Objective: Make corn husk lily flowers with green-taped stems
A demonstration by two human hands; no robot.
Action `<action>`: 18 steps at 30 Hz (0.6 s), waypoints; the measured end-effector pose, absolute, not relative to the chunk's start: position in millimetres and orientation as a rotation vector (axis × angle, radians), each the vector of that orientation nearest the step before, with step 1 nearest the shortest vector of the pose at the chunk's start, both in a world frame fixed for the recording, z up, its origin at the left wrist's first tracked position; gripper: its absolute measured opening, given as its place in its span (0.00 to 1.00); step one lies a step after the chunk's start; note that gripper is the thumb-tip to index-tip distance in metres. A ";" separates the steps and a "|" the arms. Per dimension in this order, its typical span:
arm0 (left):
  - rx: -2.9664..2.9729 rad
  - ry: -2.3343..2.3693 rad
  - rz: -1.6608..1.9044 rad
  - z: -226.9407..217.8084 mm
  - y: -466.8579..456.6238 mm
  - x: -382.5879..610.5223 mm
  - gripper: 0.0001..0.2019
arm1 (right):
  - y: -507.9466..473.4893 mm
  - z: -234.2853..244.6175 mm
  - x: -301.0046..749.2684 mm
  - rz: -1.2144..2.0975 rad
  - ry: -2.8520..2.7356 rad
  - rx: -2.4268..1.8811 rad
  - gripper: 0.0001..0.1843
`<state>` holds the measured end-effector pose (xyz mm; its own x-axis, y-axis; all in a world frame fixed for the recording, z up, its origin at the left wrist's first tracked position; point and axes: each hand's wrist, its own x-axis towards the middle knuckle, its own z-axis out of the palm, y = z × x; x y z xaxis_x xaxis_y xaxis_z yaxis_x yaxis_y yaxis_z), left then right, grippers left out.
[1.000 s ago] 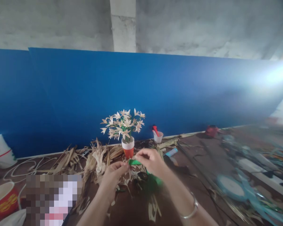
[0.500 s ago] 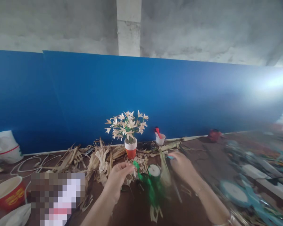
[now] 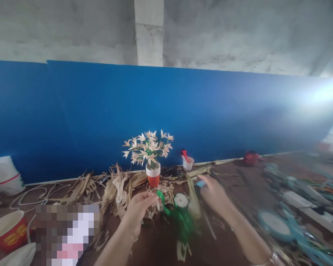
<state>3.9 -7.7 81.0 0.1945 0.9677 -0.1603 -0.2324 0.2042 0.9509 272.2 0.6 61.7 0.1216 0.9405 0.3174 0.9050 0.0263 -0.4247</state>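
Between its thumb and fingers, my left hand [image 3: 143, 203] pinches the end of a green ribbon [image 3: 161, 196]. The rest of the ribbon hangs down to the right as a blurred green tangle. My right hand [image 3: 215, 192] is closed around a small light-blue object [image 3: 201, 183]; only part of this object shows and its kind is unclear. A white round spool [image 3: 181, 200] lies between my hands, beside a pale green corn husk [image 3: 193, 199]. Just beyond my left hand, pale star-shaped flowers [image 3: 150, 147] stand upright in an orange-and-white pot [image 3: 153, 174].
Dried corn husks [image 3: 119, 188] are heaped left of the pot. A white cup [image 3: 188, 163] with a red-handled tool stands behind. A red paper bowl [image 3: 8, 229] and white cable lie left; a blue ribbon roll [image 3: 274, 223] and a power strip [image 3: 316, 214] lie right. A blue panel closes off the back.
Both hands keep nearly the same places. Slightly more of the light-blue object shows at my right hand, and the green tangle has shifted a little. The whole view has moved slightly.
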 end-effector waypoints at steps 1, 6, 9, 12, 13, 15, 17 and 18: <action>0.971 0.979 1.058 80.6 -8.4 5.0 0.09 | 1.5 68.7 257.2 0.242 -1.804 -1.650 0.20; 1.017 0.979 1.053 79.4 -8.8 9.2 0.10 | 1.6 88.2 183.1 1.023 -1.692 -1.236 0.15; 1.128 1.086 1.137 74.6 -6.1 10.3 0.10 | -0.8 89.2 163.8 1.059 -1.578 -1.299 0.09; 1.388 1.312 1.346 66.8 -3.8 11.2 0.09 | -4.2 90.7 159.9 1.019 -1.526 -1.301 0.07; 1.474 1.376 1.400 64.6 -3.5 11.5 0.08 | -5.3 91.1 159.4 1.016 -1.514 -1.292 0.07; 1.580 1.435 1.446 62.0 -3.4 12.0 0.08 | -6.8 90.6 157.4 1.032 -1.493 -1.284 0.07; 1.589 1.414 1.426 62.4 -4.0 12.2 0.09 | -7.2 87.8 155.1 1.060 -1.490 -1.276 0.07; 1.571 1.386 1.406 63.4 -4.4 12.3 0.10 | -6.9 85.7 155.1 1.074 -1.499 -1.274 0.07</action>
